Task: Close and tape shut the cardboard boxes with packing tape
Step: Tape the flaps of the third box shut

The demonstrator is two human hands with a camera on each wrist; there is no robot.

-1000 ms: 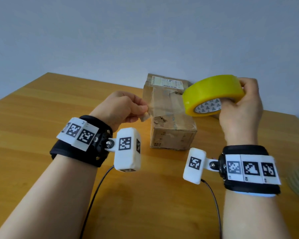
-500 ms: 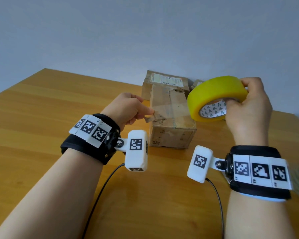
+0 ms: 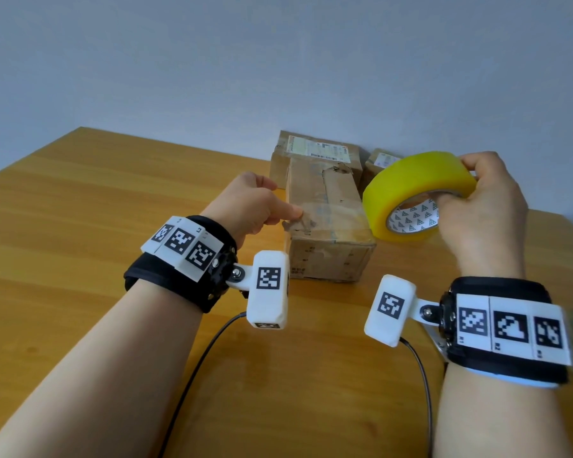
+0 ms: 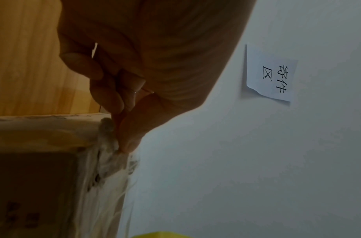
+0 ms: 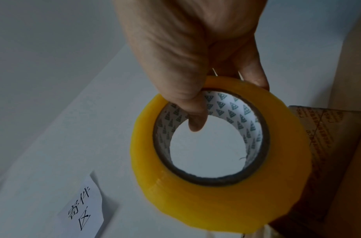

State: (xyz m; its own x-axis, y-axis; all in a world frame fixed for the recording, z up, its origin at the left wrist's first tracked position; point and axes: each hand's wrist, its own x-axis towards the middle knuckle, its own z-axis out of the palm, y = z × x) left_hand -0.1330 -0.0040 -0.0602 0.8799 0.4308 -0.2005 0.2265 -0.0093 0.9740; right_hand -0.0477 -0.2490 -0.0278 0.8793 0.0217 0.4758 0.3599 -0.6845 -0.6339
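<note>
Left hand [image 3: 250, 206]: thumb and forefinger pinch the free tape end [image 3: 303, 221] at the near top corner of the cardboard box [image 3: 328, 226], which stands on the wooden table [image 3: 80, 242] directly ahead of the fingers. Right hand [image 3: 480, 209]: grips the yellow tape roll [image 3: 417, 193], thumb inside the core, raised just right of the box

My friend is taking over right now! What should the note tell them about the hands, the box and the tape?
Left hand: pinching the tape end against the near box, at its left top edge.
Right hand: holding the yellow tape roll in the air, thumb in its core, right of the box.
Boxes: three on the wooden table; two sit behind the near one, by the wall.
Done: near box closed, clear strip stretched across its top.
Left: press the strip down, cut it; whether the other boxes need taping is unclear.
</note>
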